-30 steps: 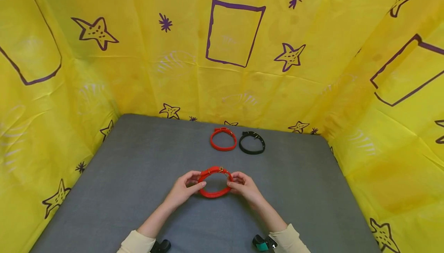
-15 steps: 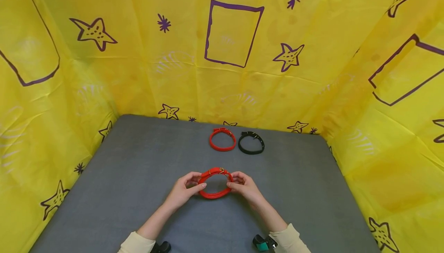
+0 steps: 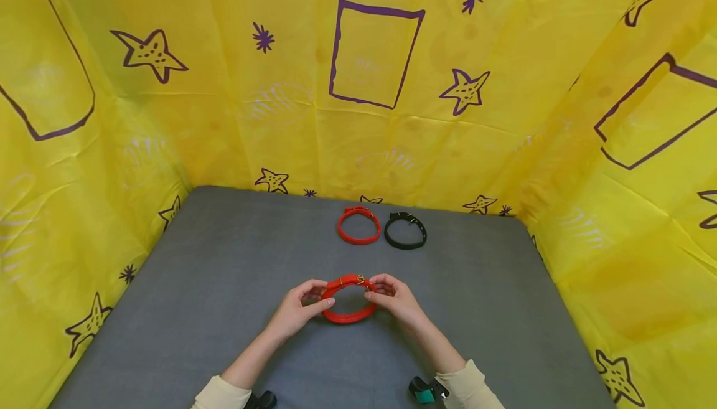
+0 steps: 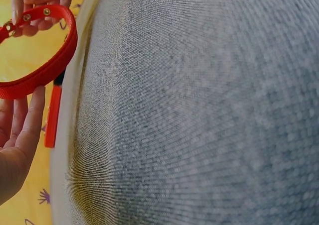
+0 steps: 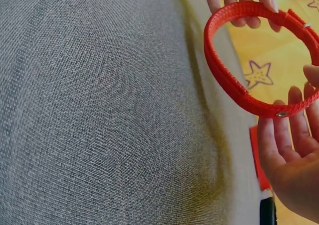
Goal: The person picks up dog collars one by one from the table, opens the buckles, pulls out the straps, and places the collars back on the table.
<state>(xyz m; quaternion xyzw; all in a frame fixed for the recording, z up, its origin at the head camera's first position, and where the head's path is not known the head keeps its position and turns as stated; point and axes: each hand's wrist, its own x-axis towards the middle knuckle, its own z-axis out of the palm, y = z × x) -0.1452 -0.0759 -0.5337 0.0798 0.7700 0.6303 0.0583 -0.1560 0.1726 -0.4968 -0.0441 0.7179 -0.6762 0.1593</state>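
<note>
At nine o'clock, the left hand (image 3: 301, 307) pinches a round red woven strap (image 3: 350, 318); at three, the right hand (image 3: 395, 300) pinches it too. They hold it over flat grey cloth (image 3: 224, 278). Behind lie another looped red strap (image 3: 359, 241), at twelve, and a looped black strap (image 3: 406, 246), near one.

Black collar (image 3: 406, 246) beside far red collar (image 3: 359, 241), yellow cloth (image 3: 347, 132) behind.

Cream fabric sleeves (image 3: 472, 389) are worn; beside each, a black rounded wrist camera (image 3: 264, 399) is seen, the right one marked with a teal patch (image 3: 424, 396).
</note>
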